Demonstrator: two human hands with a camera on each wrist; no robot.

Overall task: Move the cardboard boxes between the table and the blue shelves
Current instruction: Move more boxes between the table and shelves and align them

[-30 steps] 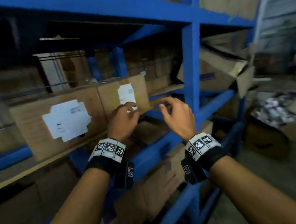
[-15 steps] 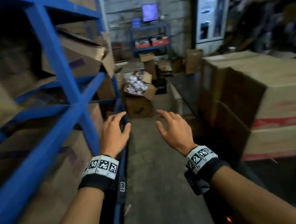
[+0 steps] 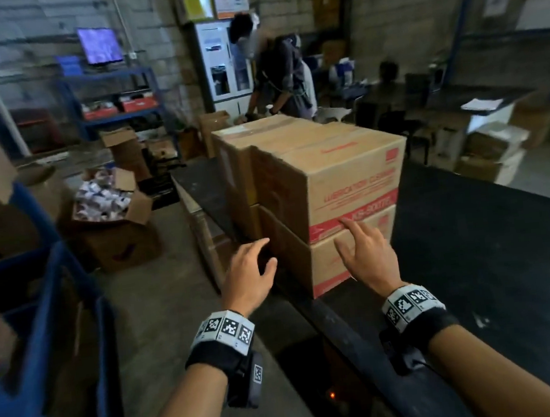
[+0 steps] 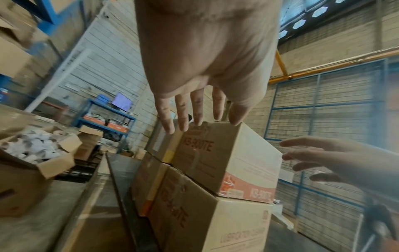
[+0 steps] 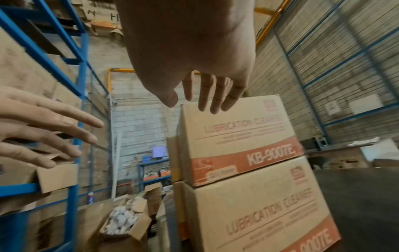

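Cardboard boxes with red bands are stacked two high on the dark table. The nearest top box sits on a lower box; the wrist views show the same top box and lower box. My left hand hovers open at the stack's left corner, holding nothing. My right hand is open in front of the red band, fingers spread; contact cannot be told. The blue shelves with boxes stand at my left.
An open box of white rolls sits on the floor in the aisle. Another person bends over the far end of the table. More boxes stand at the right; a blue rack with a monitor is at the back wall.
I have turned from the blue shelves to the table. Both empty hands left the shelved box, swung right through the aisle and now reach toward the stacked boxes.
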